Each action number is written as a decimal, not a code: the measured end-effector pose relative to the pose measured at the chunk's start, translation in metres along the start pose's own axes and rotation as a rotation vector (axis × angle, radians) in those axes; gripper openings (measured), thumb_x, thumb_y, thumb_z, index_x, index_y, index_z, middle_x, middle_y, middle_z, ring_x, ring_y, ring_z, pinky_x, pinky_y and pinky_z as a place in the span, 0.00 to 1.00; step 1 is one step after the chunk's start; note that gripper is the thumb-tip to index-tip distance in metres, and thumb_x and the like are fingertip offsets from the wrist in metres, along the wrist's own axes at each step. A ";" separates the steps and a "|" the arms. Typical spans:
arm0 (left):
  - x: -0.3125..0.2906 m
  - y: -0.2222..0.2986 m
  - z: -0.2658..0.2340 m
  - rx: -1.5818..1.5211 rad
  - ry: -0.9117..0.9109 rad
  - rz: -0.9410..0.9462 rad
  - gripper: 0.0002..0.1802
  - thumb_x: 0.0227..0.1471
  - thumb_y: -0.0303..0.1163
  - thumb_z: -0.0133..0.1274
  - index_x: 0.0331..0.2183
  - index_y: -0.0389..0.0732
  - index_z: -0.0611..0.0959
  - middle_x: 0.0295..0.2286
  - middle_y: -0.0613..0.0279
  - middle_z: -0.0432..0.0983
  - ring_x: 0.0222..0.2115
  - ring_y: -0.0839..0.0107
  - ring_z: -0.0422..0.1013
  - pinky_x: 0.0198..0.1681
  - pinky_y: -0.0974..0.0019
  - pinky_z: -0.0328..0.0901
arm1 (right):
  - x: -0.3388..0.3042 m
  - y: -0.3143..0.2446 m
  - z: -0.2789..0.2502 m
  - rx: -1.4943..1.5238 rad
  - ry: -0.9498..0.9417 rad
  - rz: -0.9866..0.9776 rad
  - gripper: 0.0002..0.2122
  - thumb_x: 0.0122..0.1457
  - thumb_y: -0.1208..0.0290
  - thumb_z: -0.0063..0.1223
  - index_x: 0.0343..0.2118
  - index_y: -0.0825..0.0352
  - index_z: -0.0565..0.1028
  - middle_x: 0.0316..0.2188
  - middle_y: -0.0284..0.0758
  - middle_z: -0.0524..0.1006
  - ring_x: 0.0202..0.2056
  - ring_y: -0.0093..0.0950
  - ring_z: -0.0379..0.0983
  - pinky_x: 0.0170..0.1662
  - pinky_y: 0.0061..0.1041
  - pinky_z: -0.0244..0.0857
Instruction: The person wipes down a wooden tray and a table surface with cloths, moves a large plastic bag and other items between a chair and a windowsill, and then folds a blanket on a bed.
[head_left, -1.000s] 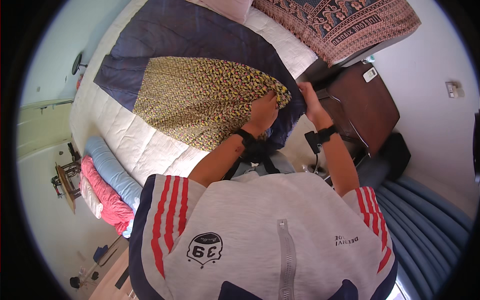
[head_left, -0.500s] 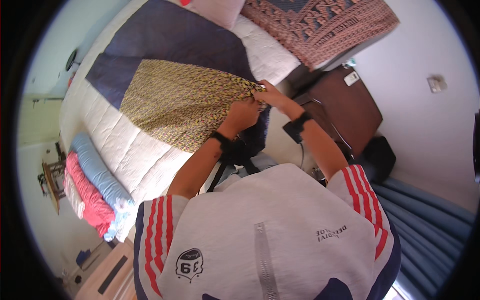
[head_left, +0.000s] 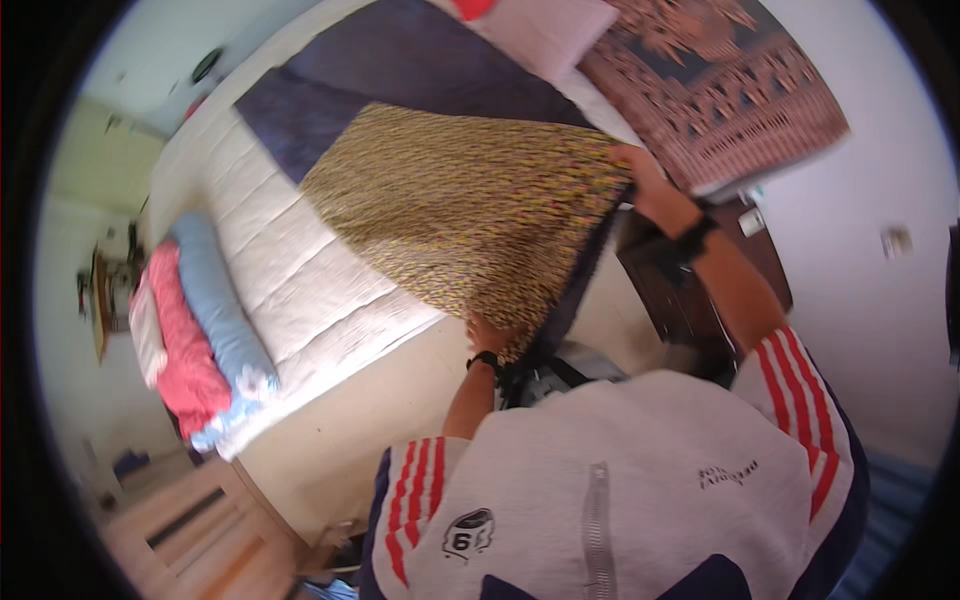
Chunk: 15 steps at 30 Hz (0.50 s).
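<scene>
A yellow cloth (head_left: 460,200) with a small dark and pink pattern is stretched between my hands. It overlaps a dark blue cloth (head_left: 400,60) spread over the bed, whose blue edge also shows below it at the right. My right hand (head_left: 645,180) is closed on the far right corner of the yellow cloth. Low down near my body, my left hand (head_left: 488,335) grips its near edge, some fingers hidden by the fabric. Both wrists wear black bands.
The white bed (head_left: 270,260) carries a blue bolster (head_left: 215,290), red bedding (head_left: 180,330) and a pink pillow (head_left: 550,30). A patterned brown cover (head_left: 740,100) lies at the far right. Beside the bed stands a dark brown cabinet (head_left: 680,300).
My hands were close together at the cloth's gathered edge. They have moved apart, left toward my body and right outward, and the yellow cloth is spread wider. The view has shifted.
</scene>
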<state>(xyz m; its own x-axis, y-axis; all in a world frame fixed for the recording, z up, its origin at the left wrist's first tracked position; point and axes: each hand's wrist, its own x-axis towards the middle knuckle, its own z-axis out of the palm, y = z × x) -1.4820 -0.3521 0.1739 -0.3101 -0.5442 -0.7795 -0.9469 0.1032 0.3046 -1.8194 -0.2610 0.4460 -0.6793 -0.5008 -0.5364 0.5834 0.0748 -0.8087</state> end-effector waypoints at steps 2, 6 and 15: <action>0.029 -0.056 0.007 -0.163 -0.068 0.031 0.87 0.17 0.64 0.74 0.66 0.43 0.36 0.66 0.39 0.33 0.66 0.42 0.37 0.65 0.39 0.44 | -0.016 -0.022 0.026 0.020 -0.042 -0.026 0.13 0.47 0.68 0.54 0.36 0.65 0.74 0.33 0.35 0.76 0.34 0.32 0.73 0.44 0.33 0.69; 0.009 -0.067 0.058 -0.060 -0.107 0.364 0.88 0.19 0.61 0.74 0.65 0.41 0.32 0.63 0.31 0.36 0.62 0.36 0.46 0.63 0.42 0.52 | -0.022 -0.035 0.014 -0.051 0.130 -0.048 0.13 0.50 0.67 0.53 0.38 0.67 0.73 0.39 0.36 0.76 0.38 0.35 0.73 0.46 0.37 0.70; -0.015 -0.116 0.035 -0.628 0.397 0.304 0.50 0.43 0.33 0.65 0.63 0.44 0.55 0.45 0.42 0.74 0.47 0.42 0.69 0.50 0.49 0.65 | 0.003 -0.037 0.020 -0.082 -0.037 0.010 0.17 0.51 0.65 0.49 0.42 0.68 0.72 0.39 0.40 0.77 0.40 0.37 0.74 0.45 0.41 0.71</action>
<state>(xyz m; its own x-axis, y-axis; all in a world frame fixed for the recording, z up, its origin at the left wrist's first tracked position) -1.3701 -0.3264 0.1309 -0.3815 -0.8352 -0.3962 -0.5645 -0.1289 0.8153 -1.8340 -0.2828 0.4788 -0.6559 -0.5308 -0.5367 0.5509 0.1495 -0.8211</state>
